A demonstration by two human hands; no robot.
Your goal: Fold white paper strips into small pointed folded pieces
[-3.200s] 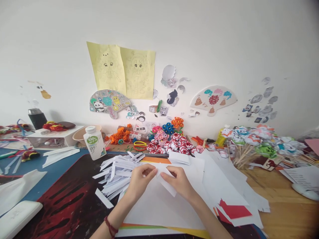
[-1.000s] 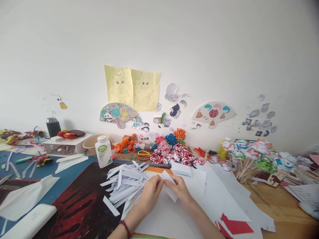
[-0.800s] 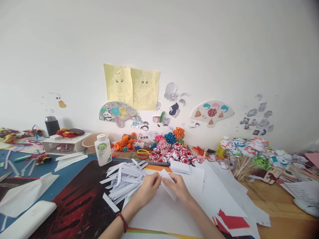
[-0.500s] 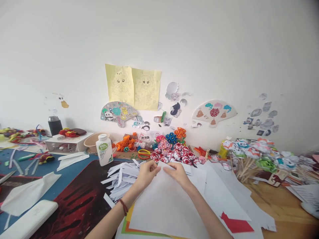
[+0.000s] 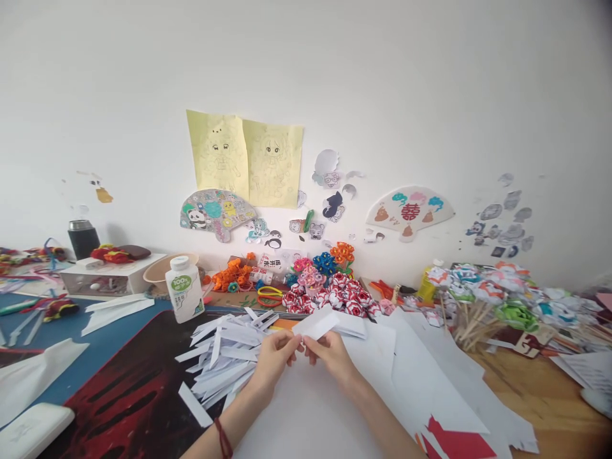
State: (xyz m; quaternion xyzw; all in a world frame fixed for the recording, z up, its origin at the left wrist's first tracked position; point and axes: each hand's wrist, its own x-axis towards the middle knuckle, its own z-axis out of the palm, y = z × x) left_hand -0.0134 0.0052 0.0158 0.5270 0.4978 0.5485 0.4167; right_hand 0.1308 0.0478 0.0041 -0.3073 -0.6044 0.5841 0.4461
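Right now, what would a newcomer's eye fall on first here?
Probably the yellow drawings on the wall, then the red-white flowers below, to the right. At centre, the left hand and right hand hold a white paper, with strips heaped to their left.

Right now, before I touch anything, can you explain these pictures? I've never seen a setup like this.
No machine here: these are a person's bare hands, and every picture comes from one camera worn on the head, looking forward and down. The left hand and right hand hold a small piece of white paper by the fingertips, above large white sheets. To the left lies a heap of white paper strips; farther back stands a white bottle. Red-and-white flowers sit behind the hands.
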